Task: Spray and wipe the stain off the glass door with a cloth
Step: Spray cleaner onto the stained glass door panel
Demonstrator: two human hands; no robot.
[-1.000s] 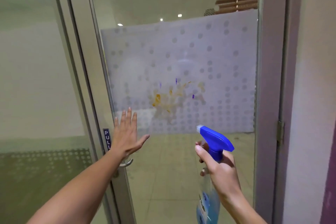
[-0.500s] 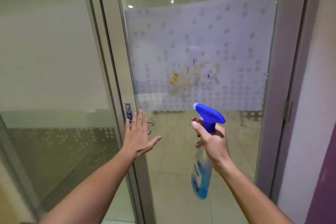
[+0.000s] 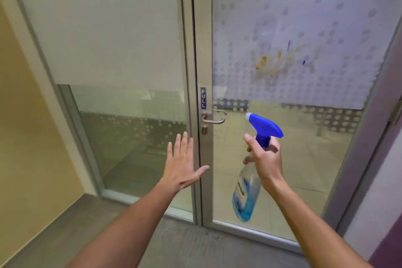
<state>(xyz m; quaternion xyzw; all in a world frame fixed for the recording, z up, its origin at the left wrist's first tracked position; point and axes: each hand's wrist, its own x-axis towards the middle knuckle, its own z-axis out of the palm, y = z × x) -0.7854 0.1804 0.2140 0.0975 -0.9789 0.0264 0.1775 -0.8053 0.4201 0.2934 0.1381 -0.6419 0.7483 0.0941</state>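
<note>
A: Fig. 1, head view. Landmark = door handle [image 3: 214, 118]. Where's the stain [image 3: 280, 61] rel. to it?

B: Up and to the right of the handle, on the frosted dotted film of the glass door [image 3: 304, 159]. Yellow-brown smears w/ 2 or 3 small purple flecks.

A: Why is the bottle [image 3: 250, 189] held that way?

B: Judgement only: upright, so the liquid sits low in the body, and the blue trigger head [image 3: 265, 126] is raised right of the handle w/ its nozzle toward the glass. It aims lower than the stain, approx. handle height, so the spray prob. needs lifting before the trigger is squeezed.

A: Right hand [image 3: 264, 159]?

B: Clamped round the bottle neck, just under the trigger head; right of and slightly below the handle. Index finger lies extended beside the trigger; whether it presses, can't tell.

A: Left hand [image 3: 182, 163]?

B: Spread flat, 4 fingers together pointing up, thumb out to the right. Holds nothing. Below and left of the handle, in front of the door frame [image 3: 202, 50]; touching it or just short, can't tell. Prob. free to steady the door.

A: Cloth?

B: None visible. Wipe step not yet begun.
</note>
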